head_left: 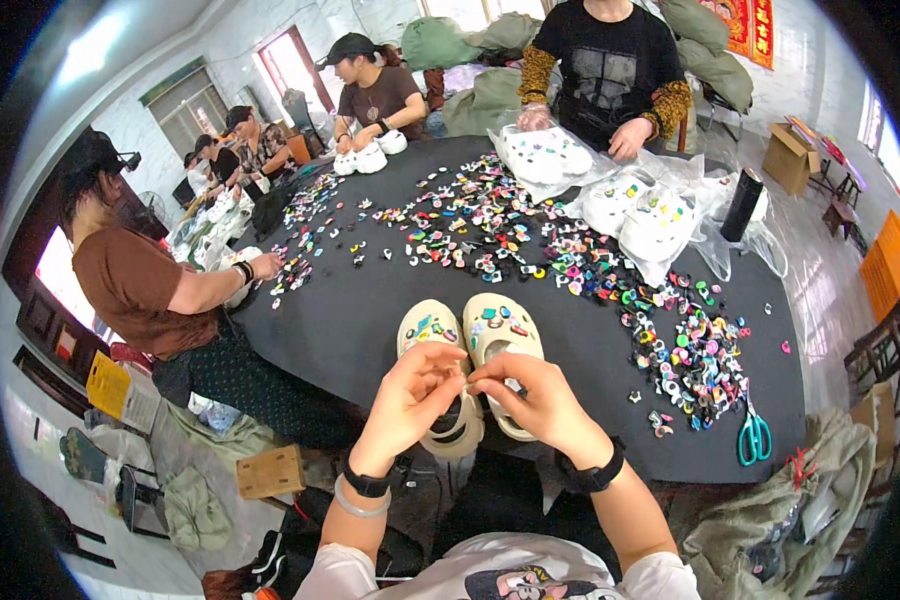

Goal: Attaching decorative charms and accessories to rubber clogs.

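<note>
A pair of cream clogs stands side by side on the black tabletop, toes away from me. Colourful shoe charms dot the uppers of the left clog (417, 318) and the right clog (482, 305). Over the gap between the clogs, my left hand (420, 393) and my right hand (532, 395) meet fingertip to fingertip. Both are closed in a pinch. Whatever lies between the fingertips is too small to make out. My hands partly hide the clogs' middles and straps.
Loose charms (695, 350) spread over the black table (350, 300) ahead and right. Teal scissors (755, 440) lie at its right edge. Bagged white clogs (660, 220) and a black cylinder (741, 205) stand far right. Co-workers handle white shoes (370, 158) around the table. Sacks (800, 500) lie lower right.
</note>
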`<state>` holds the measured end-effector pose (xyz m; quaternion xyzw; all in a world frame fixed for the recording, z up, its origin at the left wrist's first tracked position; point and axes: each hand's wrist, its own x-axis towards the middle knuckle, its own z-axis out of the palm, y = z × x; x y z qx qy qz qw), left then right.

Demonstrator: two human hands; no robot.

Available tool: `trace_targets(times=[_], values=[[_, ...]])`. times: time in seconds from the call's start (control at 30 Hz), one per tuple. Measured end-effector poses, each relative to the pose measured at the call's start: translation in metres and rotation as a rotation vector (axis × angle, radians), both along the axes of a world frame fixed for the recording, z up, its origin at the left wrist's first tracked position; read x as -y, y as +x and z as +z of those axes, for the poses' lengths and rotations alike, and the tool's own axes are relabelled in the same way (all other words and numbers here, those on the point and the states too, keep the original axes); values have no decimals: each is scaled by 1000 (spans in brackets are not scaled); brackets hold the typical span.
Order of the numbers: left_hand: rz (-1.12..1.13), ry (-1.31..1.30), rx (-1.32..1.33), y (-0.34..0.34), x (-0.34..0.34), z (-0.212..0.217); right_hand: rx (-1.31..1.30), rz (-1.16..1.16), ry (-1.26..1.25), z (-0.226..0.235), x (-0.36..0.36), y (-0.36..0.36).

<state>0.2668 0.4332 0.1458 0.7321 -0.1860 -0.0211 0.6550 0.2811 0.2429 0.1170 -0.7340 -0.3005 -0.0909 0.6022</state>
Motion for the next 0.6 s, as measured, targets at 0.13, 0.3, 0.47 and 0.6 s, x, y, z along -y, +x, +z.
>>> trace_targets(times=[0.13, 0.3, 0.47, 0.6], values=[[-60, -141, -116, -12, -2, 0, 101, -8, -24, 5, 3, -7], [-87, -321, -206, -20, -16, -21, 186, -37, -19, 12, 6, -15], [-44, -53, -216, -28, -10, -18, 211, -52, -60, 8, 8, -17], [32, -82, -88, -36, -1, -16, 295, -89, -39, 8, 4, -22]])
